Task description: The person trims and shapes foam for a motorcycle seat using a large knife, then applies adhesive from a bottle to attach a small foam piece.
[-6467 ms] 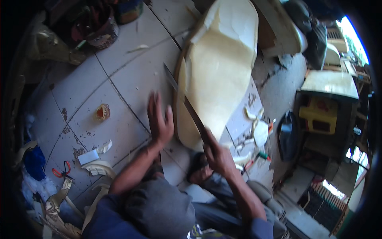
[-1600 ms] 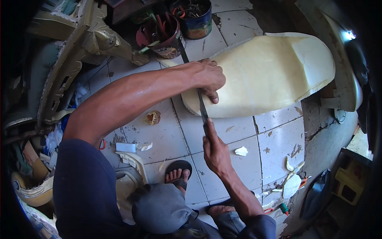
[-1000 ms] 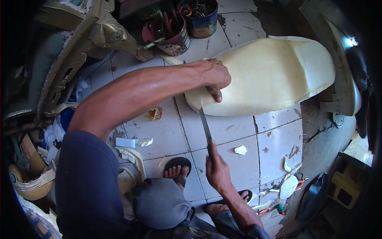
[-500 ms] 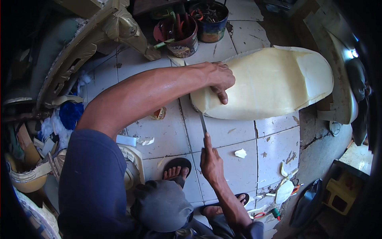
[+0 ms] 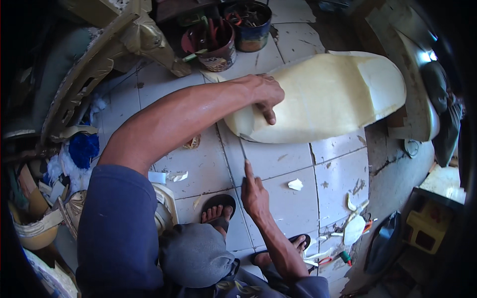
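A long cream foam seat pad [image 5: 328, 99], rounded at its far right end, lies on the tiled floor. My left hand [image 5: 268, 95] bears down on its left part, fingers curled and thumb pointing toward me. In my right hand [image 5: 254, 191] is a thin-bladed knife [image 5: 243, 148], its handle hidden in the closed fingers and the index finger stretched along it. The blade's tip meets the near left edge of the foam, under the left forearm's side.
Two tubs, a maroon one [image 5: 218, 55] with tools and a dark blue one [image 5: 251, 30], stand beyond my left arm. Foam scraps [image 5: 354, 229] and scissors litter the floor at right. A carved golden frame [image 5: 94, 64] leans at left; a yellow stool-like thing [image 5: 425, 228] sits at right.
The whole view has shifted, so everything appears slightly farther left and up. The knife and my right hand have moved a little leftward along the foam's edge; my left hand stays on the pad.
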`<state>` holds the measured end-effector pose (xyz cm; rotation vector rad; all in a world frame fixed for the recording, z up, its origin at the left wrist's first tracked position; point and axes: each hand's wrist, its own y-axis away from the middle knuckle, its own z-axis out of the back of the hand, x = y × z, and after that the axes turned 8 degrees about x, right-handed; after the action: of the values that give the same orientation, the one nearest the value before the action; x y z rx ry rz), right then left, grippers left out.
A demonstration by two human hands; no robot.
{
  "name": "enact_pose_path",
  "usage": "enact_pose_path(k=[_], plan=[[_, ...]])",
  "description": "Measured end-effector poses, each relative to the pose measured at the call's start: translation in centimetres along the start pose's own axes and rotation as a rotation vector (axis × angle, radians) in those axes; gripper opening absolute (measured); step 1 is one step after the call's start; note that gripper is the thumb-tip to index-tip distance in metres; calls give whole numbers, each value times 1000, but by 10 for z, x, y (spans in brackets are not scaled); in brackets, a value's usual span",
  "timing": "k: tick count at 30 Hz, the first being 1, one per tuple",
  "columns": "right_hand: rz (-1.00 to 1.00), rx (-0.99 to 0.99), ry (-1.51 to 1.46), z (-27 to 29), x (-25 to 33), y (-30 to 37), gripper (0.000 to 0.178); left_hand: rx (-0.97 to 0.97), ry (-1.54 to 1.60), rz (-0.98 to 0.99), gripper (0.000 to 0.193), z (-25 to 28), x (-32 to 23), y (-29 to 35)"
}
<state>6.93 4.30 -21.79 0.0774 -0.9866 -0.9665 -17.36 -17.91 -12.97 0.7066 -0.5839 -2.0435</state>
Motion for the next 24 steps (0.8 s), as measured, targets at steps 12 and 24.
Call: enact_pose_path(k=[12,24], plan=[[-48,183,244,64,-62,160,59,8,36,49,66,0,1,-4],[-117,-41,-76,51,11,236,69,297,32,-43,63,30,-119,-63]])
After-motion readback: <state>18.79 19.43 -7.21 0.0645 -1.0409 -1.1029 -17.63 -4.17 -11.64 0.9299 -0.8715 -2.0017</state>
